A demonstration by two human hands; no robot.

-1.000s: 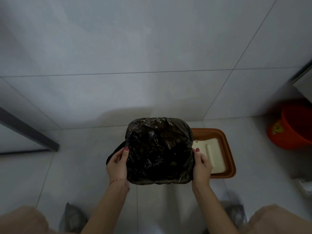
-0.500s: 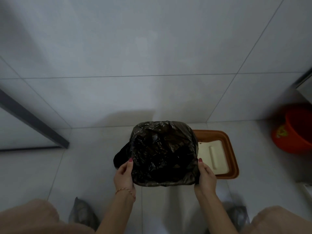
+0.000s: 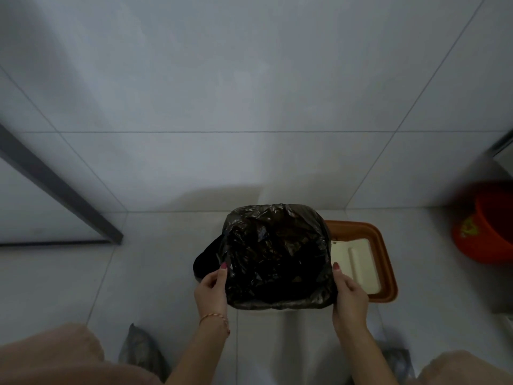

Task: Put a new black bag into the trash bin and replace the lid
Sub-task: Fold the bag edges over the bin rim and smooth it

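Observation:
A black bag [image 3: 274, 254] is spread over the mouth of the trash bin [image 3: 266, 311], its crinkled edge folded over the rim; only a pale strip of the bin shows at the near side. My left hand [image 3: 212, 290] grips the bag's edge at the left side of the rim. My right hand [image 3: 348, 294] holds the bag's edge at the right side. The lid [image 3: 369, 257], orange-brown with a cream flap, lies flat on the floor just right of the bin.
A second dark bag [image 3: 206, 255] bulges on the floor left of the bin. An orange bucket [image 3: 485, 226] stands at the far right. A tiled wall rises behind the bin. A dark door frame [image 3: 61, 190] runs at the left. My knees and shoes fill the bottom edge.
The view has shifted slightly, so the bin sits lower and further right in frame. Both hands stay on the bag's edges at the rim.

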